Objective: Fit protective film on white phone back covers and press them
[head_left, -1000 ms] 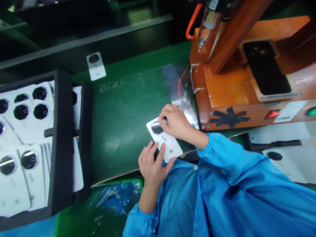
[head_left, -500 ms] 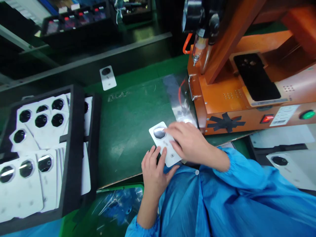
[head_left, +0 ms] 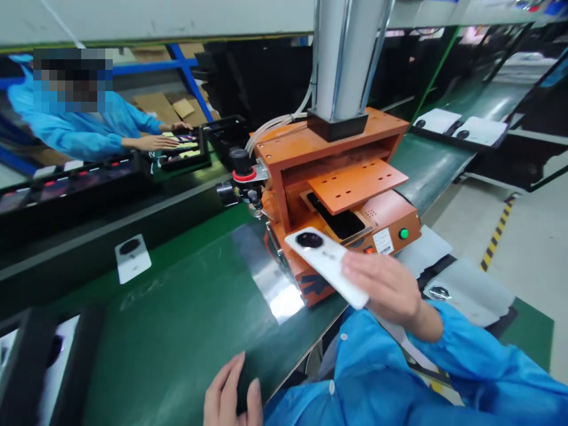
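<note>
A white phone back cover (head_left: 326, 260) with a dark round camera area is raised in front of the orange press. My right hand (head_left: 386, 287) grips it by its lower end, fingers over the printed side and thumb out of sight beneath. Low in the view, my left hand (head_left: 233, 393) holds nothing; its fingers are apart over the green bench (head_left: 177, 331). Inside the orange press (head_left: 284, 154), a black phone-shaped piece (head_left: 341, 219) lies in a fixture below the raised plate (head_left: 359, 184).
Another white cover (head_left: 133, 266) lies at the bench's far side. Black trays (head_left: 26, 367) with covers stand at left. More covers (head_left: 470, 290) lie right of the press. A clear plastic sheet (head_left: 270, 278) lies before it. Across the line, a person (head_left: 66, 124) works over a tray.
The view has swung up and right. My right hand has lifted the cover from in front of my body toward the press; my left hand has let go of it.
</note>
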A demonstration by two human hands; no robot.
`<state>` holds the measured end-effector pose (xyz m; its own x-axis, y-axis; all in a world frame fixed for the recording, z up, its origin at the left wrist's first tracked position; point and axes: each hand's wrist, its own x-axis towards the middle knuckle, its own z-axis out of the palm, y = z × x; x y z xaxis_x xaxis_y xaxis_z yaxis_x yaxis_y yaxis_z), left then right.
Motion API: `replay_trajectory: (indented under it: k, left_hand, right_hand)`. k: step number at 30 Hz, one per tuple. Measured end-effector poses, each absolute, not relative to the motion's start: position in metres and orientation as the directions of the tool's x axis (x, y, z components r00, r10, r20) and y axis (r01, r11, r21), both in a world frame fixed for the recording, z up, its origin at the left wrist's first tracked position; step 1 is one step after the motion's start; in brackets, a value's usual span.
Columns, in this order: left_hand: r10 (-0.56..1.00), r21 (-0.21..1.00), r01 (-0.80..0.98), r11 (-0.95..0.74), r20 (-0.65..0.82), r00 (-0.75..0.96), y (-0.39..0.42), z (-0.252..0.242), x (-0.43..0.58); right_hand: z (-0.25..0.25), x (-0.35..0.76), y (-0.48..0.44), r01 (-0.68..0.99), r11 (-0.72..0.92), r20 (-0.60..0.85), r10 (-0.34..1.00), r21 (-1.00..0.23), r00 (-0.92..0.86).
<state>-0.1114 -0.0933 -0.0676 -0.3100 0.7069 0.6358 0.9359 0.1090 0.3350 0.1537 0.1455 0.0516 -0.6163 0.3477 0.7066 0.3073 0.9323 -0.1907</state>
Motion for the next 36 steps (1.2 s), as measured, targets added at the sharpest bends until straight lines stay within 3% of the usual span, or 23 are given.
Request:
replay_trajectory:
  k: [3,5,9,16,27,32,34,36]
  left_hand:
    - [0.786,0.255,0.964,0.071,0.581,-0.212,-0.084,-0.08,-0.117]
    - [0.799,0.238,0.968,0.078,0.565,-0.204,-0.081,-0.081,-0.117]
    - [0.787,0.255,0.961,0.109,0.568,-0.24,-0.082,-0.076,-0.113]
    - [0.783,0.269,0.956,0.118,0.567,-0.256,-0.083,-0.072,-0.109]
    - [0.77,0.255,0.964,0.076,0.599,-0.219,-0.084,-0.081,-0.116]
    - [0.674,0.507,0.861,0.051,0.618,-0.404,-0.059,-0.049,-0.084]
    - [0.68,0.577,0.815,0.058,0.575,-0.455,-0.034,-0.035,-0.068]
    - [0.731,0.644,0.763,0.05,0.498,-0.468,-0.002,-0.028,-0.056]
  right_hand:
    - [0.055,0.163,0.196,0.523,0.813,0.628,0.551,-0.255,-0.55]
    - [0.056,0.159,0.224,0.556,0.797,0.531,0.585,-0.237,-0.613]
    - [0.06,0.147,0.252,0.526,0.835,0.407,0.542,-0.161,-0.735]
    - [0.073,0.148,0.253,0.553,0.828,0.392,0.541,-0.093,-0.744]
    - [0.087,0.159,0.262,0.441,0.881,0.257,0.472,-0.17,-0.843]
    - [0.07,0.149,0.248,0.468,0.868,0.36,0.496,-0.169,-0.79]
    - [0.054,0.15,0.238,0.467,0.864,0.486,0.496,-0.189,-0.72]
    - [0.032,0.164,0.229,0.51,0.824,0.655,0.53,-0.247,-0.539]
